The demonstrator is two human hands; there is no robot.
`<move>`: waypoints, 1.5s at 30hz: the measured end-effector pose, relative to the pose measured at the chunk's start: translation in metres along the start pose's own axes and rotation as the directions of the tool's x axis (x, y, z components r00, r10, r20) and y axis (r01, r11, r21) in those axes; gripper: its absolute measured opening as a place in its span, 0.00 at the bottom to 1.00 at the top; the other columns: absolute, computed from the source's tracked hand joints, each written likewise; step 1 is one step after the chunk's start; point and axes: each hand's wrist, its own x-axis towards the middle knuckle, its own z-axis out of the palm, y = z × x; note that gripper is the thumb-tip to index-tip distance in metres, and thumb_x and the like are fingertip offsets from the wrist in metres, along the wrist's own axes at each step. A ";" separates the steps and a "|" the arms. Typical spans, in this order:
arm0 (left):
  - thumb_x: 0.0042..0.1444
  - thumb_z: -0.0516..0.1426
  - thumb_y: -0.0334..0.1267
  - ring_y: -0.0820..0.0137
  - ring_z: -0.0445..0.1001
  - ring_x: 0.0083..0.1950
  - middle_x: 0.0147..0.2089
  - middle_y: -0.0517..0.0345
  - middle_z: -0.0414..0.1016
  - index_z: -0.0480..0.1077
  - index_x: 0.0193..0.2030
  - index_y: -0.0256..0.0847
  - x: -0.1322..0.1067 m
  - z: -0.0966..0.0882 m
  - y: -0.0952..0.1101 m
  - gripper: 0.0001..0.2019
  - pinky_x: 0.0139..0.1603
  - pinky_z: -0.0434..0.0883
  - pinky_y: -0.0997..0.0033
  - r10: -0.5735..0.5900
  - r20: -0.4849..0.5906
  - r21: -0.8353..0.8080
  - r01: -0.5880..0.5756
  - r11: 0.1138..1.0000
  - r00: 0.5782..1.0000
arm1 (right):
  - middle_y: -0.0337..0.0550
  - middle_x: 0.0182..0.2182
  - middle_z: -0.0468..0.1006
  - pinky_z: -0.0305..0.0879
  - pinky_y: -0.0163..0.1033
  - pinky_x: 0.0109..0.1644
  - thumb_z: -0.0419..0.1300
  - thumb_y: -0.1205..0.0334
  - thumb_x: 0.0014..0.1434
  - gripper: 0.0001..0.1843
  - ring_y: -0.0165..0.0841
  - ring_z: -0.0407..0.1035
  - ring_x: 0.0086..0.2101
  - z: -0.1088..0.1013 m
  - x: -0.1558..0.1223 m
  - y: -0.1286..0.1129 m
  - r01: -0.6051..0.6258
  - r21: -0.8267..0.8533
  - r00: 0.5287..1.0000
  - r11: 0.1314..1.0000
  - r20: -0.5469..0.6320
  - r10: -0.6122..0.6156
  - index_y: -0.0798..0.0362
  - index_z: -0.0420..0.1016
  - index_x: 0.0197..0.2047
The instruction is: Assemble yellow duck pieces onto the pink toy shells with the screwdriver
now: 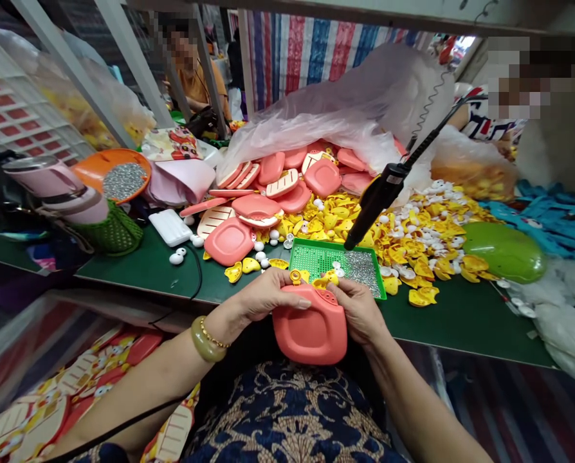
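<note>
I hold a coral-pink plastic shell (310, 328) over my lap, at the front edge of the green table (461, 318). My left hand (267, 294) is closed around its upper left corner, thumb across the top. My right hand (359, 310) grips the right side and pinches a small yellow part (330, 279) against the shell's top edge. Another small yellow piece (296, 277) sits at the top by my left fingers. Just beyond lies a green tray (316, 256) holding small silver screws (362, 267).
A black powered screwdriver (381, 196) hangs on a coiled cord over the tray. Pink shells (268, 193) and yellow and white parts (422, 238) are heaped behind. An orange bowl of screws (123, 177), a green lid (504, 251), and two other people sit farther off.
</note>
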 end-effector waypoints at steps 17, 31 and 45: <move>0.35 0.70 0.37 0.71 0.74 0.29 0.30 0.51 0.79 0.78 0.33 0.31 0.010 0.001 0.003 0.16 0.33 0.70 0.75 -0.042 -0.039 -0.047 0.040 0.998 0.998 | 0.38 0.20 0.70 0.57 0.36 0.30 0.58 0.48 0.56 0.19 0.30 0.60 0.25 -0.015 -0.012 -0.014 0.239 -0.444 0.966 0.864 0.018 -0.257 0.53 0.75 0.23; 0.36 0.70 0.39 0.71 0.74 0.27 0.30 0.50 0.78 0.77 0.32 0.30 0.041 -0.035 -0.003 0.17 0.30 0.70 0.76 -0.172 0.039 -0.116 0.175 0.978 0.984 | 0.35 0.17 0.60 0.52 0.32 0.25 0.57 0.52 0.56 0.19 0.25 0.54 0.22 -0.013 0.024 -0.009 0.231 -0.514 0.966 0.826 0.020 -0.257 0.54 0.65 0.19; 0.34 0.71 0.40 0.73 0.73 0.25 0.27 0.53 0.77 0.77 0.29 0.30 0.018 -0.062 -0.017 0.17 0.27 0.69 0.76 -0.244 -0.052 -0.153 0.234 0.960 0.968 | 0.36 0.18 0.63 0.55 0.32 0.25 0.53 0.53 0.60 0.20 0.26 0.57 0.22 0.013 0.033 0.018 0.254 -0.538 0.966 0.804 0.109 -0.233 0.55 0.68 0.21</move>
